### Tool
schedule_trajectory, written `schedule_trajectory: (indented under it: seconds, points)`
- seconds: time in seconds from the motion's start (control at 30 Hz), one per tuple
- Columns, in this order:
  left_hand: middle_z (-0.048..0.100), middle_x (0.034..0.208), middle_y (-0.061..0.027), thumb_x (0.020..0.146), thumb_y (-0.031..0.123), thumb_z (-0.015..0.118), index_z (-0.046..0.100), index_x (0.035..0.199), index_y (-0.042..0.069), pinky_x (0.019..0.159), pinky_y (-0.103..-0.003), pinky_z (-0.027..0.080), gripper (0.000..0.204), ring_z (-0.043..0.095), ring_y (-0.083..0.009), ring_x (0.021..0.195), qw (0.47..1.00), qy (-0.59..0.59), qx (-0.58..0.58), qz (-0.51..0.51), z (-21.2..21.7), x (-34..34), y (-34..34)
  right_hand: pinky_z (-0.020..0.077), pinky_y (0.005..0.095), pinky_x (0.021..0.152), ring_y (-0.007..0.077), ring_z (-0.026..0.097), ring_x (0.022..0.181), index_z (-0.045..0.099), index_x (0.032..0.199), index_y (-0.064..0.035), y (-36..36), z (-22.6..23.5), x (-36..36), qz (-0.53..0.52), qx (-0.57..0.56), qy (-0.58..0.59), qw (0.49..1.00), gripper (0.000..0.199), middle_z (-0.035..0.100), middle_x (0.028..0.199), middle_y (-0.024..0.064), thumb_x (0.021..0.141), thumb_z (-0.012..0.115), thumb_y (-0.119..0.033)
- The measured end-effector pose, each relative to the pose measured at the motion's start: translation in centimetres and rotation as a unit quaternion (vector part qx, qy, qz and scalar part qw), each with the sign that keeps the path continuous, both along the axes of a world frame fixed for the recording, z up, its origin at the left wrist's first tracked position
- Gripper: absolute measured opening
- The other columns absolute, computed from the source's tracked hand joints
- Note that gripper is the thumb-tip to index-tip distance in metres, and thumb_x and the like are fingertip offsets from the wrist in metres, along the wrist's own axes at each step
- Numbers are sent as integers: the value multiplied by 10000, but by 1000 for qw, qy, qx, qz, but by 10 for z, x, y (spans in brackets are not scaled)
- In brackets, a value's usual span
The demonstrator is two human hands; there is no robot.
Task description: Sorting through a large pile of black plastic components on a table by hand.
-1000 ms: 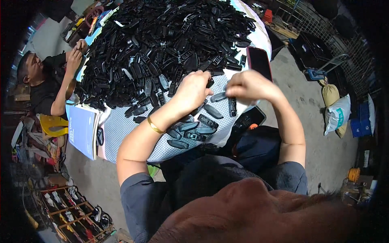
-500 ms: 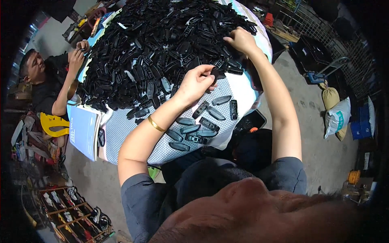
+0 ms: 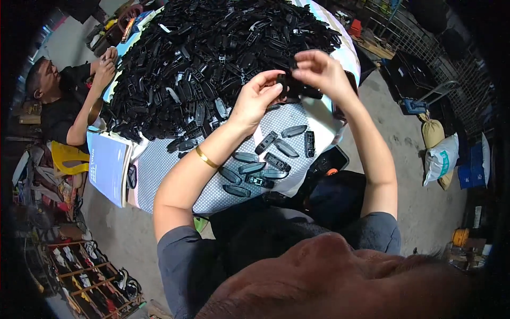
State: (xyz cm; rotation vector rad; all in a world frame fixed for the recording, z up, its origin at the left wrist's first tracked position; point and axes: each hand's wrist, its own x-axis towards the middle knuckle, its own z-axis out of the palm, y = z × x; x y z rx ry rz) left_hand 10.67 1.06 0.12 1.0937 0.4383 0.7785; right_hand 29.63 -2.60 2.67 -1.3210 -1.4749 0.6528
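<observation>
My left hand, with a gold-coloured bangle on its wrist, pinches a small black plastic part between thumb and fingers at the near edge of a big heap of black plastic parts. Close by on the right, my right hand is curved toward that part; its fingers are smeared by motion, and I cannot make out whether they hold anything. Nearer to me, several oblong black casings lie spread on the dotted cloth, some with their hollow inner side up.
Across the table's left side sits another person, hands at the heap's edge. A blue-covered booklet lies at the left table edge. White and tan sacks stand on the floor at right, below black crates. A wooden rack is lower left.
My right hand has come from the heap's right side toward my left hand. My left hand has risen slightly, still pinching the plastic part. The other person's hands have moved closer together.
</observation>
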Motion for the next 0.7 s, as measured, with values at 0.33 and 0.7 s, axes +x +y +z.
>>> schedule_trajectory:
  seconds: [0.33,0.7]
  points:
    - [625,984,-63,826,38,592,572,1134,-19,776,-208,457,314,566,-89,860,977,98,173,73,-1,-1,-5,513,273,668,199,647,772,632,982,12,-35,-20,-29,-50,171,-192,965,310,655,889,128,697,727,-66]
    - [650,953,-72,842,52,566,625,1057,-6,760,-226,464,230,587,-103,844,984,50,161,62,9,-3,-7,482,262,659,156,592,747,592,964,52,-37,-26,-29,34,1,-69,997,352,623,927,100,744,718,-192]
